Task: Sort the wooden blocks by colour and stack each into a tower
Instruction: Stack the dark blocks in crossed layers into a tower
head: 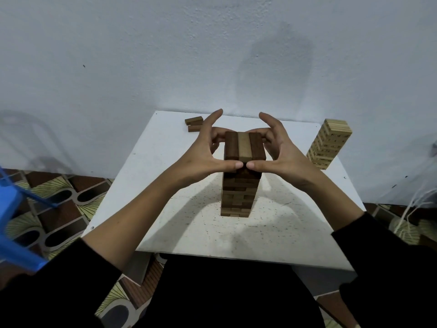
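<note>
Pale blue wall runs behind a small white table (272, 233) pushed up against it, with patterned floor tiles showing on both sides and a blue plastic thing (14, 223) at the left edge. On the middle of the table stands a dark tower (237, 192) of brown blocks, and both hands are cupped about its top layer (244, 146) — two dark blocks with a lighter one between them. The left hand (208, 152) and right hand (281, 153) each have the thumb pressed along the near end of that layer, thumb tips almost touching, while the fingers curl round the far end; the forefingers stand free. My guess is they are squeezing the three blocks flush so the stack stays square. That lighter middle block looks out of place in a dark tower, though the light could be fooling me. A pale tower (329, 143) stands well apart near the right back corner, seemingly done; its blocks carry dark printed marks, too small to read. Two loose blocks (194, 123) lie at the back left — probably next to go on.
</note>
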The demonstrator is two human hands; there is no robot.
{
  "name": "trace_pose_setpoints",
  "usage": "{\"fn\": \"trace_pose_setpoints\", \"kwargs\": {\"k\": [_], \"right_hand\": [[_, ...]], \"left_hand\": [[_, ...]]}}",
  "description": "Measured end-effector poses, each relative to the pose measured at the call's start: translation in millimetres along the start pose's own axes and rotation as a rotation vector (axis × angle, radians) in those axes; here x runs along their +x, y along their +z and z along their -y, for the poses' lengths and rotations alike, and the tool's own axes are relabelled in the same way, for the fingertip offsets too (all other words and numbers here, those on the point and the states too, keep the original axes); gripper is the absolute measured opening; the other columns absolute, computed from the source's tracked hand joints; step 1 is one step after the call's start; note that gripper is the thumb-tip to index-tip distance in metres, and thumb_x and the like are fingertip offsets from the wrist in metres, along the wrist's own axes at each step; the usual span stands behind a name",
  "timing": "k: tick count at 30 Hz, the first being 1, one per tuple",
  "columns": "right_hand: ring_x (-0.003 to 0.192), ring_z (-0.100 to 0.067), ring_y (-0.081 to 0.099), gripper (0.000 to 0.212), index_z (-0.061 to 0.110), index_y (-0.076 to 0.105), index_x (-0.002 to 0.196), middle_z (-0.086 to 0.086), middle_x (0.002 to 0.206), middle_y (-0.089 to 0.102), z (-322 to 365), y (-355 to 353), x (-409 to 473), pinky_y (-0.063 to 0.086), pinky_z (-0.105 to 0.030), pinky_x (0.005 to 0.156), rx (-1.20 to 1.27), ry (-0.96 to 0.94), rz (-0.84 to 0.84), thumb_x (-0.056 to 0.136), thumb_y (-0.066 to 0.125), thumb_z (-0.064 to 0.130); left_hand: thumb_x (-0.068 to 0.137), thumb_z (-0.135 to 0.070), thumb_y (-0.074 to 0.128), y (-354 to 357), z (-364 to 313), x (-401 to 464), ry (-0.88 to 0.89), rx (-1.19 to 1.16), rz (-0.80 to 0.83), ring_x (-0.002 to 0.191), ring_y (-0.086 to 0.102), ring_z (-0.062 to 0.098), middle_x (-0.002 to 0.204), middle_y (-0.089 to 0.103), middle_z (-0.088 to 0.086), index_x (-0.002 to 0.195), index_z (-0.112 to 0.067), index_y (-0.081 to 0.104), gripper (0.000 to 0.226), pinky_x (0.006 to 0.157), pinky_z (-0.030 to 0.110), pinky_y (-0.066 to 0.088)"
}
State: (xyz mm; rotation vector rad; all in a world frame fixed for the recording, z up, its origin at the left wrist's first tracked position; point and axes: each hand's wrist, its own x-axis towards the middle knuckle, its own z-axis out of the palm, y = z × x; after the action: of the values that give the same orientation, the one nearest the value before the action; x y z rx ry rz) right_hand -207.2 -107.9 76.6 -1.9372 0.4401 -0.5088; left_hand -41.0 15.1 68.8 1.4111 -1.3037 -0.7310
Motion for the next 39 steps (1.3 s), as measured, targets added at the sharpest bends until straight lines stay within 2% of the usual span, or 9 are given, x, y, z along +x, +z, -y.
{"fn": "trace_pose_setpoints", "kwargs": {"k": [5, 8, 12, 17, 22, 25, 27, 35, 39], "right_hand": [[0.127, -0.013, 0.044, 0.099, 0.03, 0.014, 0.144, 0.004, 0.126, 0.051, -2, 0, 0, 0.027, -0.03, 0.115, 0.01, 0.0, 0.004, 0.067, 0.075, 0.021], [0.127, -0.009, 0.044, 0.104, 0.028, 0.01, 0.146, 0.005, 0.125, 0.051, -4, -2, -1, 0.026, -0.021, 0.111, 0.014, 0.011, 0.018, 0.065, 0.076, 0.02], [0.13, -0.009, 0.041, 0.11, 0.027, 0.008, 0.147, 0.002, 0.127, 0.049, -7, -2, -3, 0.024, -0.019, 0.11, -0.001, 0.039, 0.034, 0.066, 0.082, 0.014], [0.131, -0.012, 0.04, 0.106, 0.026, 0.008, 0.147, -0.002, 0.131, 0.047, -8, -1, -4, 0.023, -0.028, 0.115, -0.022, 0.043, 0.024, 0.071, 0.078, 0.005], [0.131, -0.014, 0.041, 0.107, 0.03, 0.01, 0.146, -0.002, 0.131, 0.048, -8, 1, -3, 0.025, -0.037, 0.116, -0.032, 0.041, 0.008, 0.064, 0.078, 0.021], [0.131, -0.014, 0.041, 0.105, 0.03, 0.01, 0.147, -0.002, 0.131, 0.048, -9, 0, -3, 0.025, -0.039, 0.116, -0.047, 0.046, 0.01, 0.07, 0.081, 0.013], [0.13, -0.014, 0.041, 0.103, 0.029, 0.01, 0.147, -0.003, 0.132, 0.048, -9, -1, -3, 0.026, -0.039, 0.116, -0.055, 0.047, 0.012, 0.073, 0.079, 0.008], [0.13, -0.01, 0.04, 0.102, 0.029, 0.011, 0.147, -0.002, 0.13, 0.048, -9, -1, -3, 0.025, -0.036, 0.116, -0.075, 0.047, 0.015, 0.073, 0.079, 0.012], [0.133, -0.008, 0.037, 0.112, 0.029, 0.007, 0.148, 0.002, 0.135, 0.045, -6, -1, -5, 0.021, -0.033, 0.117, -0.049, 0.059, 0.031, 0.066, 0.083, 0.025]], "left_hand": [[0.067, -0.018, 0.076, 1, 2, 0, -0.021, 0.003, -0.015, 0.118, 0.045, -0.011, 0.122, 0.053, -0.007, 0.15, -0.022, 0.007, 0.109, 0.118, 0.038, 0.023], [0.067, -0.015, 0.08, 1, 2, 0, -0.042, 0.002, -0.009, 0.118, 0.046, -0.008, 0.121, 0.05, -0.015, 0.15, -0.024, 0.007, 0.111, 0.117, 0.036, 0.025], [0.066, -0.012, 0.083, 3, 6, -1, -0.075, 0.0, 0.003, 0.122, 0.047, -0.001, 0.123, 0.046, -0.017, 0.15, -0.025, 0.007, 0.114, 0.115, 0.037, 0.03], [0.062, -0.02, 0.08, 7, 7, 0, -0.088, -0.01, -0.006, 0.124, 0.049, 0.007, 0.125, 0.046, -0.012, 0.15, -0.028, 0.009, 0.113, 0.113, 0.04, 0.034], [0.062, -0.02, 0.08, 8, 9, 1, -0.096, -0.014, -0.023, 0.123, 0.05, 0.01, 0.126, 0.048, -0.007, 0.149, -0.029, 0.01, 0.113, 0.112, 0.042, 0.035], [0.062, -0.02, 0.08, 8, 11, 2, -0.097, -0.016, -0.032, 0.123, 0.05, 0.011, 0.126, 0.049, -0.004, 0.149, -0.028, 0.011, 0.112, 0.112, 0.042, 0.035], [0.062, -0.02, 0.08, 8, 11, 2, -0.095, -0.019, -0.031, 0.123, 0.05, 0.012, 0.126, 0.05, -0.002, 0.15, -0.028, 0.011, 0.112, 0.112, 0.043, 0.035], [0.062, -0.021, 0.08, 9, 12, 1, -0.093, -0.03, -0.038, 0.121, 0.052, 0.014, 0.121, 0.053, -0.003, 0.15, -0.027, 0.011, 0.112, 0.112, 0.044, 0.035], [0.054, -0.041, 0.083, 8, 10, -1, -0.098, -0.04, 0.003, 0.134, 0.04, 0.01, 0.133, 0.045, -0.012, 0.15, -0.028, 0.007, 0.124, 0.114, 0.047, 0.031]]}}
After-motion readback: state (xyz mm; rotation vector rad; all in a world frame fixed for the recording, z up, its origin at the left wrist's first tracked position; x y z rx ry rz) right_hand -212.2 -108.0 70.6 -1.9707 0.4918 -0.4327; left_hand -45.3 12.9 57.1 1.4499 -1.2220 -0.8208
